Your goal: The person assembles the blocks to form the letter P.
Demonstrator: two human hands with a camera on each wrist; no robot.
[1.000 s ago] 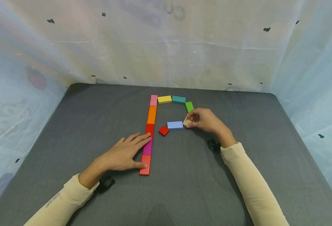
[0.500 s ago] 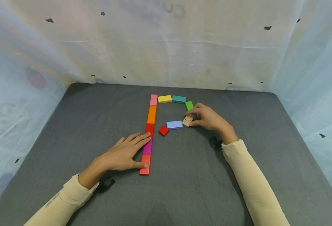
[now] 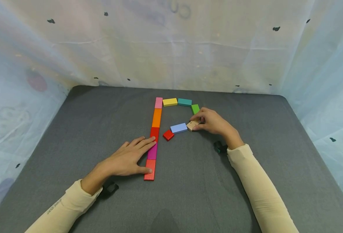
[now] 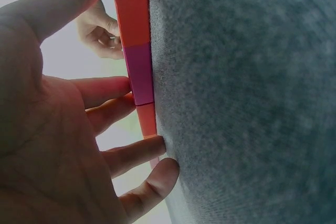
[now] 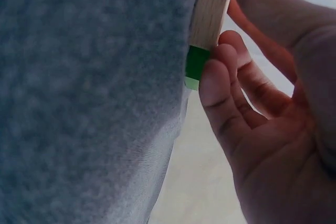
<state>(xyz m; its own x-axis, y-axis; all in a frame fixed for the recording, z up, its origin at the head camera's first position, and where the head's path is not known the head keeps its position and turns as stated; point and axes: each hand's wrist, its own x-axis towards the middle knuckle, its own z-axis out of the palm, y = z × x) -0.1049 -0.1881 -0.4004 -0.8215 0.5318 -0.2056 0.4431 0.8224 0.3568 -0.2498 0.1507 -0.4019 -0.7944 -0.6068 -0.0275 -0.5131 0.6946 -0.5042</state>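
Note:
My left hand (image 3: 127,159) lies with spread, straight fingers along a straight column of coloured dominoes. Its thumb rests on the light red domino (image 3: 149,176) at the near end, its fingertips by the red domino (image 3: 154,131) and magenta domino (image 3: 152,153). My right hand (image 3: 214,123) pinches a bare-wood domino (image 3: 191,125) with small dark pips between thumb and fingers, low at the cloth. That domino's left end meets a slanted light blue domino (image 3: 178,128). Beyond the right fingers, the green domino (image 5: 197,62) shows in the right wrist view.
Orange (image 3: 156,117) and pink dominoes (image 3: 158,103) form the column's far part. From its top a yellow domino (image 3: 170,102) and a teal domino (image 3: 184,102) run right. A small red block (image 3: 168,135) lies left of the blue domino. Pale sheets (image 3: 171,48) hang behind the grey table (image 3: 235,200).
The right hand has shifted the bare-wood domino slightly left and turned it. The light blue domino has moved left and tilted, and the small red block has slid slightly left. The left hand is still.

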